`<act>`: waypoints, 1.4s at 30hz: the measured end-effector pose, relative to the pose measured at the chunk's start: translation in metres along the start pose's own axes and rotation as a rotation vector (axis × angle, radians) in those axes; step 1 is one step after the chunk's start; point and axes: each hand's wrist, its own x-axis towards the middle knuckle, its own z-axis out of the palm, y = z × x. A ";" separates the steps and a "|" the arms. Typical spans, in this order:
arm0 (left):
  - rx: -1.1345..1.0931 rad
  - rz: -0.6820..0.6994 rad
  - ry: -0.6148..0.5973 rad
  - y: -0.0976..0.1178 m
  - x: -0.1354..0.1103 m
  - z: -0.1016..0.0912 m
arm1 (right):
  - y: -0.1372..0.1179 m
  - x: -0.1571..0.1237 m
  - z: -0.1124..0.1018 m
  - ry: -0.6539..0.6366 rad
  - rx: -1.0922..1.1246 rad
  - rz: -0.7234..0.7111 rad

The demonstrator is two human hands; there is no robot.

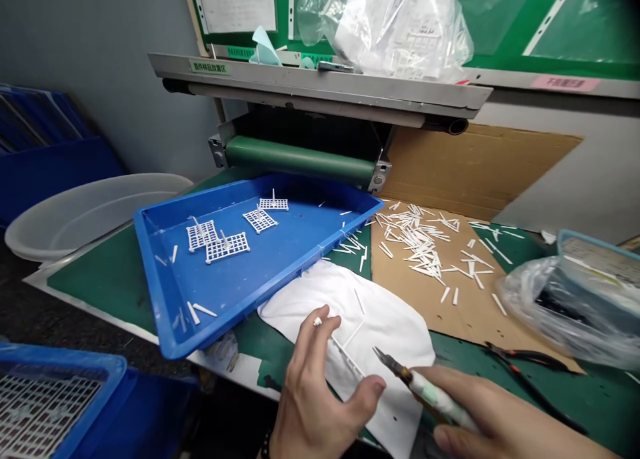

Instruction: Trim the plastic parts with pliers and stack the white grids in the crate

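My left hand point(320, 392) is closed round a white plastic grid piece point(349, 357), gripped by its edges between thumb and fingers; most of it is hidden and it stands almost edge-on. A thin white stem point(354, 334) sticks up from the piece. My right hand point(480, 405) grips a pair of cutting nippers point(400, 372) with tape-wrapped handles, the tip just right of the grid piece and apart from it. Beneath both lies a white cloth point(400, 305). Several similar grid pieces point(227, 247) with upright stems rest in the blue tray point(255, 293).
Many white plastic sticks point(423, 242) are scattered on the cardboard sheet point(470, 315) at right. Second pliers point(520, 369) lie near a bag-wrapped blue container point(600, 272). A green conveyor roller point(300, 157) and metal shelf point(320, 89) stand behind. A blue crate point(115, 372) sits lower left.
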 end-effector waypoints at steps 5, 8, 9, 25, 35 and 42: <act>0.030 0.026 -0.076 -0.008 0.005 0.005 | -0.016 0.014 0.000 -0.072 -0.150 0.101; 0.019 0.040 -0.079 -0.010 0.005 0.009 | -0.025 0.020 0.001 -0.078 -0.164 0.103; 0.016 0.042 -0.079 -0.011 0.005 0.010 | -0.028 0.022 0.000 -0.079 -0.161 0.103; -0.015 0.062 0.033 -0.019 -0.002 0.024 | -0.045 0.037 0.002 -0.075 -0.124 0.096; -0.055 -0.007 0.115 -0.012 -0.002 0.030 | -0.042 0.034 0.002 -0.079 -0.173 0.075; -0.071 -0.024 0.106 -0.011 -0.003 0.032 | -0.037 0.035 0.002 -0.076 -0.176 0.058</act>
